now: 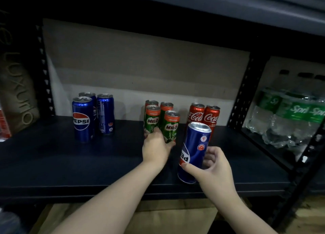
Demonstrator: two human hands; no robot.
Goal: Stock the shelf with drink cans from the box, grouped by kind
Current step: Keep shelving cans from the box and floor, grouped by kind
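On the dark shelf (52,156) stand three groups of cans: three blue Pepsi cans (82,119) at the left, several green Milo cans (152,119) in the middle, two red Coca-Cola cans (212,116) to the right. My left hand (155,148) reaches in and grips the base of the front Milo can (171,126), which stands on the shelf. My right hand (213,165) holds another blue Pepsi can (194,149) upright near the shelf's front edge, in front of the Coca-Cola cans.
A black perforated upright (244,91) bounds the bay on the right; beyond it sits a shrink-wrapped pack of Sprite bottles (292,117). Another upright (44,72) and a brown bag (17,93) stand at the left. A cardboard box (140,219) lies below the shelf.
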